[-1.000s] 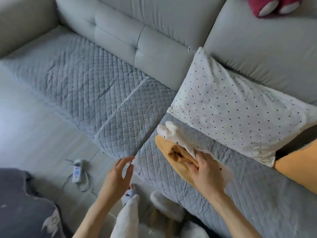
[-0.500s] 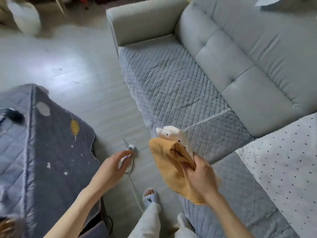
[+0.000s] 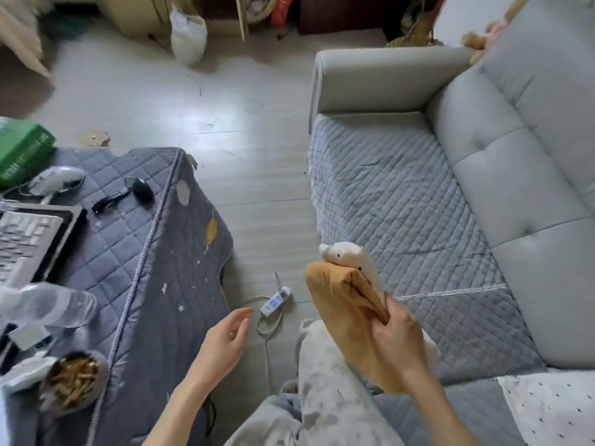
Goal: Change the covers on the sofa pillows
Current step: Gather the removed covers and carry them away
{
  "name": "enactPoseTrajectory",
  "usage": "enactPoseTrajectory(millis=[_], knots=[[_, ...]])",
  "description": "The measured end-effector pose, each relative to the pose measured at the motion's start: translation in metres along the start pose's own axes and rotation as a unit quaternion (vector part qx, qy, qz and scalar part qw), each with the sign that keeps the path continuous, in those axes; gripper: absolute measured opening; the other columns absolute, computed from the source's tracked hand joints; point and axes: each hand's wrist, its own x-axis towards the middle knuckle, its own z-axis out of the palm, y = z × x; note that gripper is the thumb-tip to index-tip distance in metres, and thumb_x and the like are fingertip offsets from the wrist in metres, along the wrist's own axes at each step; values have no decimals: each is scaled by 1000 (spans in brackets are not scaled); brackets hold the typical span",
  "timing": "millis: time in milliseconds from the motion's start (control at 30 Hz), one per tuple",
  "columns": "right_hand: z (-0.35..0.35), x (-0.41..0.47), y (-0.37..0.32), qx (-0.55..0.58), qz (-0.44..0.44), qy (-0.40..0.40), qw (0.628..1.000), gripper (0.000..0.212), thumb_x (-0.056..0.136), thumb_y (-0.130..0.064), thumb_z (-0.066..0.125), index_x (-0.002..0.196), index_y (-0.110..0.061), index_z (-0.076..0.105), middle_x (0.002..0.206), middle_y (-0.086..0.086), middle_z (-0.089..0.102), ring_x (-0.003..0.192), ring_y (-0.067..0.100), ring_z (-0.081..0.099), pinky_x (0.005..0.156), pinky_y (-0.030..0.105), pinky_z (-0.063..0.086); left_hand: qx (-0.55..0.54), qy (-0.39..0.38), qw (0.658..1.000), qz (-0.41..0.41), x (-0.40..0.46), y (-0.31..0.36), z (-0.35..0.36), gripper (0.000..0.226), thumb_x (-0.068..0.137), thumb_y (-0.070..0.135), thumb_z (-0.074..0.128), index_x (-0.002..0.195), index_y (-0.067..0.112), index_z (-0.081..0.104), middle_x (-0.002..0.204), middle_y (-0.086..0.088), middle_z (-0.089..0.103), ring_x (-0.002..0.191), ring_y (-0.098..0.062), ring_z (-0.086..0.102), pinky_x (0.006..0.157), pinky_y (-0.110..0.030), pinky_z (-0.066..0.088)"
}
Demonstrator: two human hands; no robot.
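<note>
Your right hand point(image 3: 397, 341) grips one mustard-yellow pillow cover point(image 3: 349, 320), fingers curled into its folds, and holds it up above the front edge of the sofa point(image 3: 515, 130). One white dotted pillow insert point(image 3: 349, 257) pokes out of the cover's upper end; only that tip shows. Your left hand point(image 3: 225, 341) hangs over the floor point(image 3: 225, 123) with fingers loosely spread, holding nothing.

One further white dotted pillow point(image 3: 553, 407) lies on the quilted seat cover point(image 3: 402, 194) at the lower right, partly out of view.

On the floor between your hands: one white controller point(image 3: 275, 300) with its cord looped beside it. One white bag point(image 3: 188, 32) stands at the far side of the floor.

To your left, one low table under a grey quilted cloth point(image 3: 141, 252) carries one keyboard point(image 3: 25, 239), one black mouse point(image 3: 143, 189), one clear plastic bottle point(image 3: 54, 304), one green box point(image 3: 22, 149) and one bowl of snacks point(image 3: 72, 379). Other items there are too blurred to count.
</note>
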Motion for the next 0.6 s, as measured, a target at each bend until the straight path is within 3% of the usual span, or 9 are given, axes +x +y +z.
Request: enactPoseTrajectory(millis=[133,233,333,400,500,600], knots=[[3,52,-7,-11,-8,-23,1000,14,83,-15,54,94,-13,63,74,-7,52,74,18,49,65,28,32,-21,39,999,16,51,28,-8,23,96,19,46,101,39,56,102,18,63,98,2,58,75,-3,40],[-4,99,-11,-15,-1,-34,999,12,83,-8,55,85,-20,58,69,-4,54,71,21,51,61,29,33,-26,36,999,21,98,62,-6,22,97,20,45,113,27,58,107,10,62,102,-6,58,79,-10,40],[-16,149,-20,-11,8,-37,999,18,83,-7,54,81,-25,55,68,-5,56,68,18,52,55,20,33,-26,34,999,32,147,106,-7,24,97,21,45,117,23,59,108,11,62,103,-8,58,86,-21,44],[-23,183,-31,-15,8,-39,999,18,82,-6,54,79,-24,54,69,-6,55,69,19,51,56,23,33,-26,36,998,54,179,136,-13,24,97,21,46,117,24,60,108,12,63,102,-8,59,90,-26,45],[-30,228,-50,-29,-5,-41,999,15,80,-8,54,88,-18,60,77,-2,58,75,21,51,65,30,35,-39,37,995,81,219,172,-27,23,97,20,46,114,27,58,108,12,62,101,-6,58,91,-25,44],[-32,270,-71,-18,-17,-37,999,11,81,-8,55,85,-17,59,77,0,58,76,21,51,66,31,34,-43,55,994,80,250,185,-39,23,97,19,45,114,27,58,109,12,62,101,-4,57,89,-22,43]])
